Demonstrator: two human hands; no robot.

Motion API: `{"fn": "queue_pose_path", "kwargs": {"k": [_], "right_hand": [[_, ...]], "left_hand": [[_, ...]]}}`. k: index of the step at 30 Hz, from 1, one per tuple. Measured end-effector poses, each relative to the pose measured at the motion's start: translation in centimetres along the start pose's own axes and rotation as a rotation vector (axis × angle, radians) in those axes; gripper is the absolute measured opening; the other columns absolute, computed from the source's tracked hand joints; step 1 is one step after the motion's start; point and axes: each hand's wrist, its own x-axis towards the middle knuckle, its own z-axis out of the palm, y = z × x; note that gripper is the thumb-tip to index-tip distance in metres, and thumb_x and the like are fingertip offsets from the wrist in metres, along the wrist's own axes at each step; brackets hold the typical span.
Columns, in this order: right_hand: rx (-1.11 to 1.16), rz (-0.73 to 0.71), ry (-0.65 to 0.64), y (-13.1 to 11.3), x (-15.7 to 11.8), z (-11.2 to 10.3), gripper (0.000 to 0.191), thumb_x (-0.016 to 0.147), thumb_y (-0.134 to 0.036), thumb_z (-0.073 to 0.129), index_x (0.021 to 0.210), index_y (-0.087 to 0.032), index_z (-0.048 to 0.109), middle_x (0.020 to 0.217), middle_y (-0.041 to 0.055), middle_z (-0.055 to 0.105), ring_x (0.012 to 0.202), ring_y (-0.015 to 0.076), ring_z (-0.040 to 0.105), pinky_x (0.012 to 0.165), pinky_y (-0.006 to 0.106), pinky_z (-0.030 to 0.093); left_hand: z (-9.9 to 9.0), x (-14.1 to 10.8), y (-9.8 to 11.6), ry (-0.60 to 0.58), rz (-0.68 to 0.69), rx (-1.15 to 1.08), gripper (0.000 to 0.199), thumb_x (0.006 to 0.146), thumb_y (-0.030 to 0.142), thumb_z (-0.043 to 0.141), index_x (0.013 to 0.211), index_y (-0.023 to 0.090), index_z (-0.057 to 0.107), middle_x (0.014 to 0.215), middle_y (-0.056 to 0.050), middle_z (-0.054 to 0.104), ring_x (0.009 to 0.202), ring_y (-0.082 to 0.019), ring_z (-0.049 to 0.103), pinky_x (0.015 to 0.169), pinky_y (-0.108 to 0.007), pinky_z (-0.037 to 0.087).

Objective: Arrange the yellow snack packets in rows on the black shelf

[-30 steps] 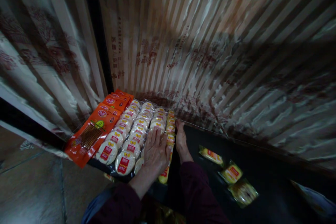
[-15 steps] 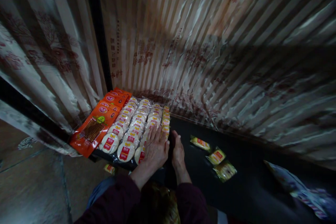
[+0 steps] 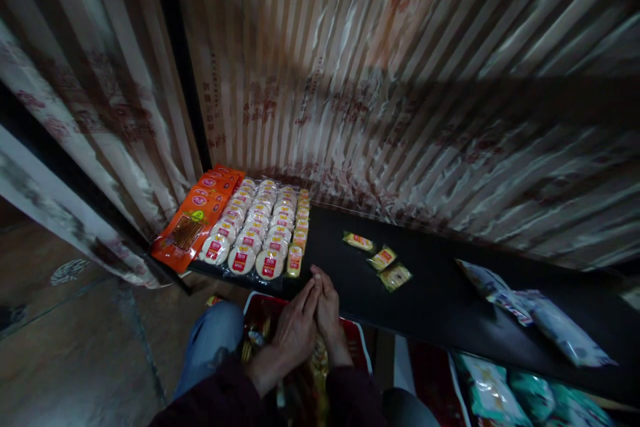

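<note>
My left hand [image 3: 295, 328] and my right hand [image 3: 327, 307] meet at the fingertips over the near edge of the black shelf [image 3: 425, 300]. The fingers are pressed together, and whether anything lies between the palms is hidden. Beyond them are overlapping rows of round white wrapped crackers [image 3: 270, 264], with a narrow row of small yellow packets [image 3: 295, 260] along their right side. Orange snack bags [image 3: 185, 230] overlap at the far left. Three loose yellow packets [image 3: 383, 258] lie to the right on the shelf.
Below my hands is a red container with a white rim [image 3: 363, 340], holding packets. Silvery bags [image 3: 565, 330] lie on the shelf at right; green-and-white bags [image 3: 493, 387] sit beneath. A striped curtain [image 3: 350, 80] hangs behind, beside a black post [image 3: 183, 53].
Both hands have drawn back from the crackers toward me and come together. The view has shifted, now showing the container and the lower bags.
</note>
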Motion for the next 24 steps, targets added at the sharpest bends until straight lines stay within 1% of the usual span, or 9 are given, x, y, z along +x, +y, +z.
{"fn": "queue_pose_path", "kwargs": {"k": [5,8,10,12,13,15,17,20,24], "right_hand": [[-0.219,-0.208,-0.034,0.8,-4.0,-0.3,0.035,0.087,-0.034,0.044,0.105,-0.019,0.071,0.120,0.0129,0.066,0.112,0.0228,0.061,0.102,0.044,0.046],[-0.367,-0.323,-0.017,3.2,-7.8,-0.6,0.036,0.083,-0.023,0.045,0.108,-0.019,0.070,0.132,0.0126,0.059,0.125,0.0247,0.052,0.106,0.047,0.043],[-0.450,-0.390,-0.064,5.6,-10.4,-0.8,0.040,0.082,-0.019,0.044,0.113,-0.019,0.069,0.136,0.0119,0.057,0.130,0.0258,0.048,0.109,0.050,0.040],[-0.537,-0.353,-0.096,8.1,-12.5,-1.1,0.040,0.081,-0.019,0.045,0.112,-0.018,0.070,0.129,0.0143,0.062,0.124,0.0285,0.053,0.105,0.053,0.043],[-0.582,-0.315,-0.155,9.1,-13.3,-1.2,0.037,0.079,-0.020,0.046,0.106,-0.017,0.073,0.119,0.0164,0.067,0.118,0.0302,0.058,0.102,0.053,0.045],[-0.648,-0.243,-0.339,10.4,-14.4,-1.4,0.035,0.077,-0.017,0.047,0.096,-0.016,0.076,0.109,0.0182,0.071,0.110,0.0308,0.063,0.099,0.050,0.049],[-0.676,-0.223,-0.417,10.6,-14.8,-1.7,0.037,0.075,-0.014,0.047,0.097,-0.016,0.077,0.115,0.0176,0.070,0.114,0.0303,0.061,0.103,0.048,0.046],[-0.665,-0.216,-0.461,9.8,-14.9,-1.9,0.039,0.073,-0.012,0.048,0.099,-0.018,0.077,0.116,0.0152,0.070,0.117,0.0283,0.060,0.105,0.045,0.043],[-0.623,-0.198,-0.456,9.5,-15.3,-2.0,0.040,0.072,-0.013,0.049,0.100,-0.021,0.076,0.112,0.0120,0.072,0.115,0.0258,0.060,0.107,0.044,0.041]], "left_hand": [[0.8,-4.6,-1.1,-0.097,-0.046,-0.004,0.074,0.077,0.004,0.037,0.150,0.010,0.028,0.153,-0.017,0.037,0.142,-0.025,0.034,0.116,-0.045,0.037],[1.0,-7.2,-2.0,-0.170,-0.081,0.057,0.068,0.078,0.006,0.038,0.146,0.010,0.036,0.153,-0.017,0.036,0.143,-0.025,0.032,0.118,-0.045,0.033],[1.4,-8.4,-2.5,-0.200,-0.149,0.099,0.060,0.081,0.010,0.038,0.141,0.010,0.044,0.153,-0.016,0.036,0.143,-0.026,0.032,0.118,-0.045,0.032],[1.9,-9.1,-2.9,-0.214,-0.276,0.161,0.051,0.084,0.018,0.042,0.134,0.010,0.053,0.152,-0.017,0.037,0.144,-0.030,0.028,0.118,-0.048,0.029],[2.2,-9.3,-3.0,-0.248,-0.340,0.188,0.049,0.084,0.023,0.045,0.130,0.010,0.056,0.149,-0.018,0.042,0.144,-0.032,0.029,0.117,-0.051,0.028],[2.8,-9.5,-3.3,-0.400,-0.459,0.192,0.040,0.086,0.029,0.046,0.118,0.013,0.063,0.131,-0.018,0.060,0.134,-0.033,0.044,0.112,-0.052,0.033],[3.2,-9.5,-3.6,-0.581,-0.519,0.121,0.035,0.089,0.028,0.038,0.107,0.014,0.065,0.115,-0.017,0.067,0.116,-0.029,0.059,0.102,-0.046,0.043],[3.4,-9.7,-4.1,-0.612,-0.495,0.061,0.028,0.088,0.028,0.040,0.098,0.017,0.064,0.111,-0.015,0.068,0.109,-0.026,0.061,0.099,-0.040,0.043],[3.3,-10.6,-4.5,-0.607,-0.515,0.051,0.026,0.088,0.028,0.041,0.099,0.017,0.062,0.113,-0.014,0.067,0.109,-0.025,0.060,0.098,-0.037,0.043]]}}
